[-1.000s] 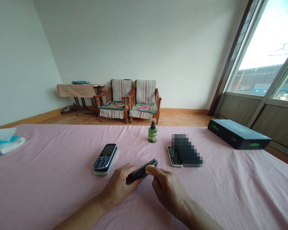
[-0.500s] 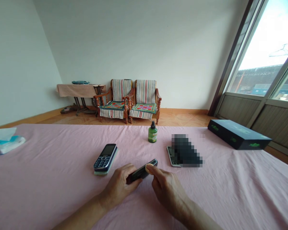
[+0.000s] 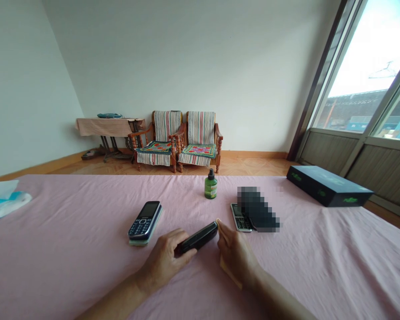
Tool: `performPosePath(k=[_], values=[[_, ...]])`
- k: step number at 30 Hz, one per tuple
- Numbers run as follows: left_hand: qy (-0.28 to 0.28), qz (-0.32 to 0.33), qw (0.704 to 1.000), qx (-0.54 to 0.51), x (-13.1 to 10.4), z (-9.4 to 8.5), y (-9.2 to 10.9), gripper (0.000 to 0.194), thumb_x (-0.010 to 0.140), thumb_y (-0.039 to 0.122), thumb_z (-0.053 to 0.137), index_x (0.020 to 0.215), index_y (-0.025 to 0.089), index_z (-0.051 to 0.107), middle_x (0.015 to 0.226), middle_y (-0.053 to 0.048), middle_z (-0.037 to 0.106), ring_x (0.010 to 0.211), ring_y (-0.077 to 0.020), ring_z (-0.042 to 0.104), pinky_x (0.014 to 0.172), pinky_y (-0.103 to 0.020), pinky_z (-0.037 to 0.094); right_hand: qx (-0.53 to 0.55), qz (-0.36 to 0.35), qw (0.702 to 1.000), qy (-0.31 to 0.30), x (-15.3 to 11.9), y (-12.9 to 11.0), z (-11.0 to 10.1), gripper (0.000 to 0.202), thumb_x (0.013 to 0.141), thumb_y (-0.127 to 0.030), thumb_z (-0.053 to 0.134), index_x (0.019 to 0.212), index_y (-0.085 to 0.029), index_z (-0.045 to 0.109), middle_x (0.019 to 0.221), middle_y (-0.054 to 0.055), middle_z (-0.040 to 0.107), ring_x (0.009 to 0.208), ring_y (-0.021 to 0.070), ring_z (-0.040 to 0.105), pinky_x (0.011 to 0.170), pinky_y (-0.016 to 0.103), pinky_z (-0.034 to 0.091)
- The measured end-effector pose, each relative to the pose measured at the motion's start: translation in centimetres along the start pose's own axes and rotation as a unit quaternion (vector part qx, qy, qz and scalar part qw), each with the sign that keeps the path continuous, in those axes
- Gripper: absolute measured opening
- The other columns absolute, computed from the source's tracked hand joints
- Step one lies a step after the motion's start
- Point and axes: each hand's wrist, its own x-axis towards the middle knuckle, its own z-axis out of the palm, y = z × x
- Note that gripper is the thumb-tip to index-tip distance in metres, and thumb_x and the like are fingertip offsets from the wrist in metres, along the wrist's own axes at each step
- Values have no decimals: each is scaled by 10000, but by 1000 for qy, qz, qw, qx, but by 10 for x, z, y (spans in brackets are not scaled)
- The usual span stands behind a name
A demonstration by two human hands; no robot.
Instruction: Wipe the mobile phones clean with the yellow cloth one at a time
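Observation:
My left hand grips the near end of a dark mobile phone, which is tilted so its long edge faces up. A pale yellow cloth is pinched in my right hand; part of it hangs below the palm, and a bit shows at the fingertips beside the phone's far corner. Whether cloth and phone touch there I cannot tell. To the left, a dark blue keypad phone lies on top of a pale green-edged item. Another keypad phone lies right of my hands, partly under a blurred-out black object.
A pink cloth covers the table. Behind the phones stands a green spray bottle. At the back right is a black box, at the far left a tissue pack. Two wooden chairs stand by the wall.
My right hand has slid with the cloth from the phone's side to its far corner, outward to the right. More of the cloth shows below the palm. My left hand keeps its hold.

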Motion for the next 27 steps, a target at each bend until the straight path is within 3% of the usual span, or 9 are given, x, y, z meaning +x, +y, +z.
performPosePath(k=[3,7,16,19,22,25,27], values=[[1,1,1000,3,0,0,1,171,795,185,598,657,184,497,674,36,509,649,-147,520,593,-229,338,104,61,991,-57,4,-1,-4,258,763,-126,378,769,-146,635,645,-11,579,597,120,537,534,182,375],[4,-8,1000,-9,0,-1,3,148,792,196,591,664,182,518,676,32,523,651,-151,518,595,-231,338,125,123,981,-87,7,3,-5,211,722,-178,401,543,-158,510,467,-48,415,442,92,427,403,183,243],[-31,-82,986,-144,6,-1,1,298,837,402,585,698,139,607,600,32,518,571,-128,484,504,-203,332,194,167,964,-77,1,-9,-15,230,771,-324,422,620,-171,503,491,-29,495,445,103,466,414,192,292],[-42,-119,958,-256,6,2,1,393,814,457,624,1028,128,644,760,-20,653,634,-156,578,521,-204,415,251,208,944,-59,-1,-13,-17,335,783,-452,476,605,-169,495,489,-11,525,434,96,458,412,191,285],[-19,-147,939,-309,4,5,3,532,809,449,639,1246,158,556,977,-77,690,820,-214,645,629,-247,511,289,243,925,-46,0,-11,-18,387,765,-509,517,589,-165,491,484,-2,539,416,85,448,409,188,271],[-9,-128,947,-296,3,5,6,406,815,377,636,1157,157,638,1109,-101,648,1030,-252,609,848,-316,513,293,257,920,-44,1,-7,-18,379,758,-493,532,582,-158,506,499,9,561,417,83,457,413,188,274],[-25,-104,947,-301,2,4,7,429,767,271,673,1181,169,628,1180,-101,598,1108,-254,575,941,-344,476,289,250,923,-42,2,-5,-17,386,765,-493,528,580,-154,515,505,11,564,415,82,454,413,189,272]])
